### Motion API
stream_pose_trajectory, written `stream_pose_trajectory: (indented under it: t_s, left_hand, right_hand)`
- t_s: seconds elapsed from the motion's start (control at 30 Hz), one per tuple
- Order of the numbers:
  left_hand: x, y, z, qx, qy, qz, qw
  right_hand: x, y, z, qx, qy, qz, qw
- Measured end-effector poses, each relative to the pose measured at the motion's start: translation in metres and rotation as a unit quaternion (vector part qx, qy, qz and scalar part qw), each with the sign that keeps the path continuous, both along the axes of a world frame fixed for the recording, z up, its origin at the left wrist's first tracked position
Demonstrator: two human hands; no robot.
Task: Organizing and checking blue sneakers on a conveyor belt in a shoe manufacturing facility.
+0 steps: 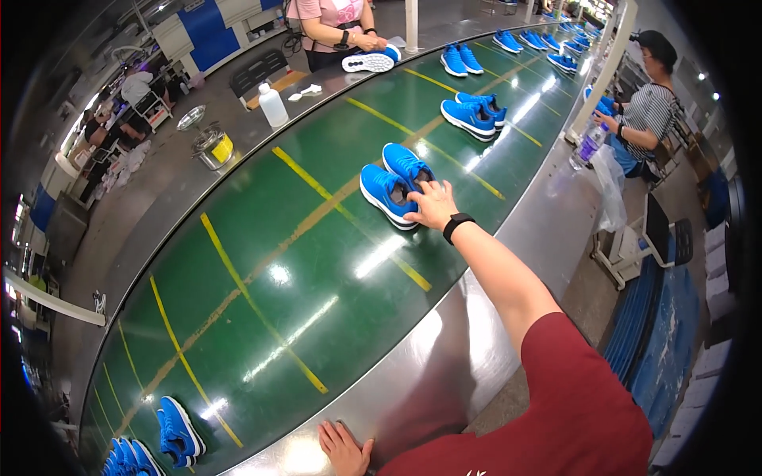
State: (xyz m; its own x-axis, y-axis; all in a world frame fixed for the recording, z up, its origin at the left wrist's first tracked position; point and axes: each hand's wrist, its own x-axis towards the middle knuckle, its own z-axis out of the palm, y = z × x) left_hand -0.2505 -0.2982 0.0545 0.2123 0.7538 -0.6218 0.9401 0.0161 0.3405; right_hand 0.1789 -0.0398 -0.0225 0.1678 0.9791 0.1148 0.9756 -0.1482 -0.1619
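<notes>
My right hand, with a black band on its wrist, reaches across the green conveyor belt. Its thumb and fingers close on the heels of a pair of blue sneakers with white soles, standing side by side, toes pointing away. The fingers partly cover the shoe openings. Down at the near edge, my left hand lies with fingers spread on the metal border and holds nothing. Farther along the belt stands another pair of blue sneakers. More blue sneakers are at the lower left.
Across the belt, a person in pink handles a blue shoe. A person in stripes works at the right. A white bottle and metal can stand on the far border. A purple-labelled bottle is at right.
</notes>
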Motion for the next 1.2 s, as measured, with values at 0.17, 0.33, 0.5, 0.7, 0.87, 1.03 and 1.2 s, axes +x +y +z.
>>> stream_pose_trajectory:
  t_s: [0.17, 0.33, 0.5, 0.7, 0.87, 1.03, 1.2]
  left_hand:
    - [0.002, 0.001, -0.001, -0.007, -0.007, 0.014, 1.000]
    - [-0.052, -0.061, -0.096, 0.199, 0.020, -0.048, 0.979]
    - [-0.034, -0.052, -0.106, 0.260, -0.007, -0.079, 0.962]
    - [-0.034, -0.063, -0.118, 0.322, -0.016, -0.041, 0.946]
    - [-0.030, -0.062, -0.128, 0.339, -0.038, -0.036, 0.939]
    - [-0.038, -0.057, -0.125, 0.322, -0.095, -0.028, 0.942]
    - [-0.063, -0.055, -0.134, 0.301, -0.239, -0.024, 0.923]
  right_hand:
    - [-0.002, 0.017, -0.027, 0.026, 0.019, -0.061, 0.998]
    - [-0.035, 0.010, -0.014, 0.013, -0.057, -0.046, 0.997]
    - [-0.030, -0.109, -0.052, 0.087, -0.022, 0.069, 0.994]
    - [-0.130, -0.233, -0.048, -0.053, 0.106, 0.161, 0.980]
    - [-0.213, -0.297, -0.036, -0.075, 0.141, 0.224, 0.962]
    - [-0.280, -0.329, -0.023, -0.132, 0.152, 0.301, 0.932]
    - [-0.288, -0.338, -0.032, -0.100, 0.062, 0.283, 0.952]
